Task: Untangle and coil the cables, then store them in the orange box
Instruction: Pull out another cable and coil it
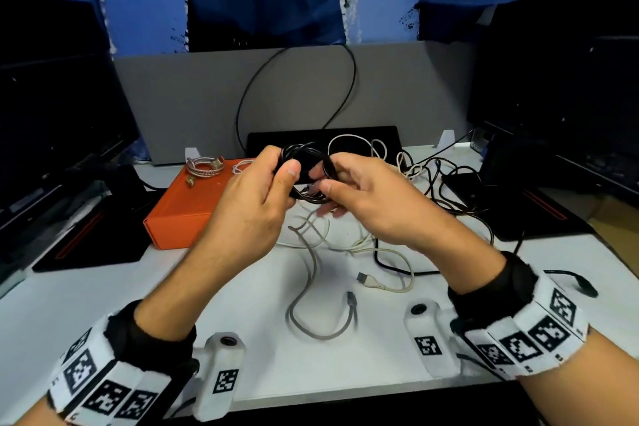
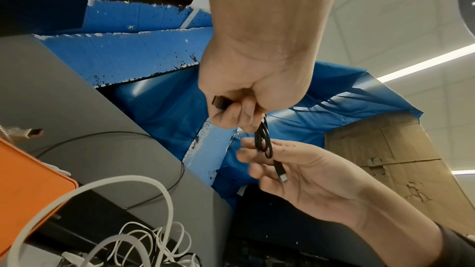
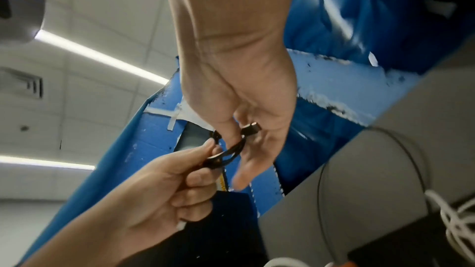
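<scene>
while left hand [image 1: 256, 190] grips black coil [image 1: 307, 162], tuck plug end through loops near right hand [image 1: 363, 197] pinch.

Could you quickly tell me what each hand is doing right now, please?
Left hand: grips the coiled black cable.
Right hand: fingers loosely curled around the same coil, plug end against its palm.

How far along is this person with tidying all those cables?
Early on. One coiled braided cable already lies on the closed orange box, not yet inside it. The left hand grips a nearly wound black cable, while the right hand handles its end. Still loose on the table: a grey cable and a tangle of white cables.
</scene>
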Available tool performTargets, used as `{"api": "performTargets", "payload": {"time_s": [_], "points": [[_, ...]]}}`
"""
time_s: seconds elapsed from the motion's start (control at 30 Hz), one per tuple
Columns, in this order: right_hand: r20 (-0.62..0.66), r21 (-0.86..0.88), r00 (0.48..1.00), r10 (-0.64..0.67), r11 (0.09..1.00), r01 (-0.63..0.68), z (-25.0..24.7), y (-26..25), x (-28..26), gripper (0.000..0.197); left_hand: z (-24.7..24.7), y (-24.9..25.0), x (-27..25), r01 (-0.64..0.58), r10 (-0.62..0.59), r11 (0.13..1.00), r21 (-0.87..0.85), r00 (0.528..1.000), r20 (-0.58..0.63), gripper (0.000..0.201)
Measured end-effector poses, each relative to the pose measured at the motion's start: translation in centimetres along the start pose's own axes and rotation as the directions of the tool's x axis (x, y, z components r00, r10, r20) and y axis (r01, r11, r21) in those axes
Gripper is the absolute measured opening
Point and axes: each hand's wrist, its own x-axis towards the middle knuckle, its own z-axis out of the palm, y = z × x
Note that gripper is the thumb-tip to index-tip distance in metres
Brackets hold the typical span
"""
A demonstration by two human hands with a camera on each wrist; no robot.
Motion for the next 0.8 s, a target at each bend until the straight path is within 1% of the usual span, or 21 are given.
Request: {"api": "performTargets", "payload": {"time_s": [0.03, 0.07, 0.17, 0.23, 0.27, 0.33, 0.37, 0.43, 0.5, 0.57, 0.63, 0.7, 0.77, 0.8], "points": [[0.048, 0.024, 0.999, -0.006, 1.0, 0.005, -0.5, 0.0, 0.1, 0.017, -0.1, -0.2, 0.2, 0.013, -0.013, 1.0, -0.001, 1.0, -0.008, 0.028], [0.073, 0.061, 0.997, -0.009, 0.998, 0.005, -1.1, 0.0, 0.1, 0.022, -0.2, -0.4, 0.4, 0.029, -0.03, 0.999, -0.036, 0.999, -0.019, 0.027], [0.05, 0.214, 0.999, 0.019, 0.976, -0.029, -1.6, 0.1, 0.2, 0.029, 0.3, -0.4, 0.6, 0.072, -0.078, 0.976, -0.205, 0.997, -0.022, 0.029], [0.057, 0.324, 0.997, 0.048, 0.944, -0.064, -0.9, 0.3, 0.3, 0.029, 0.9, -0.4, 0.5, 0.134, -0.145, 0.94, -0.313, 0.989, -0.013, 0.033], [0.06, 0.377, 0.996, 0.06, 0.923, -0.078, -0.6, 0.5, 0.4, 0.029, 1.0, -0.4, 0.4, 0.18, -0.188, 0.917, -0.356, 0.982, 0.012, 0.035], [0.042, 0.461, 0.997, 0.07, 0.883, -0.082, -0.6, 0.6, 0.6, 0.028, 0.5, -0.7, 0.6, 0.26, -0.236, 0.885, -0.386, 0.966, 0.111, 0.034], [0.018, 0.475, 0.998, 0.067, 0.877, -0.068, -0.9, 0.7, 0.7, 0.028, 0.1, -1.0, 0.8, 0.283, -0.234, 0.881, -0.379, 0.957, 0.169, 0.031], [-0.046, 0.433, 0.998, 0.042, 0.901, -0.018, -1.3, 0.9, 0.8, 0.027, -0.9, -1.6, 1.1, 0.282, -0.202, 0.901, -0.33, 0.945, 0.255, 0.028], [-0.095, 0.356, 0.995, 0.001, 0.934, 0.033, -1.1, 1.1, 0.8, 0.025, -1.3, -1.8, 1.2, 0.278, -0.196, 0.912, -0.301, 0.941, 0.277, 0.026], [-0.126, 0.309, 0.992, -0.029, 0.949, 0.067, -0.7, 1.1, 0.8, 0.025, -1.2, -2.0, 1.3, 0.294, -0.21, 0.892, -0.342, 0.942, 0.261, 0.024], [-0.148, 0.315, 0.988, -0.039, 0.945, 0.085, -0.3, 1.2, 0.9, 0.024, -1.1, -1.9, 1.3, 0.333, -0.236, 0.83, -0.447, 0.936, 0.259, 0.019], [-0.165, 0.363, 0.986, -0.015, 0.929, 0.075, 0.0, 1.3, 1.0, 0.024, -0.8, -1.7, 1.3, 0.366, -0.255, 0.729, -0.579, 0.93, 0.266, 0.018], [-0.154, 0.432, 0.986, 0.058, 0.902, 0.015, 0.5, 1.3, 1.0, 0.024, -0.7, -1.3, 1.3, 0.378, -0.281, 0.63, -0.678, 0.925, 0.254, 0.018], [-0.119, 0.479, 0.987, 0.106, 0.877, -0.037, 0.7, 1.3, 0.9, 0.023, -0.6, -1.3, 1.3, 0.379, -0.296, 0.596, -0.708, 0.923, 0.246, 0.019]]}}
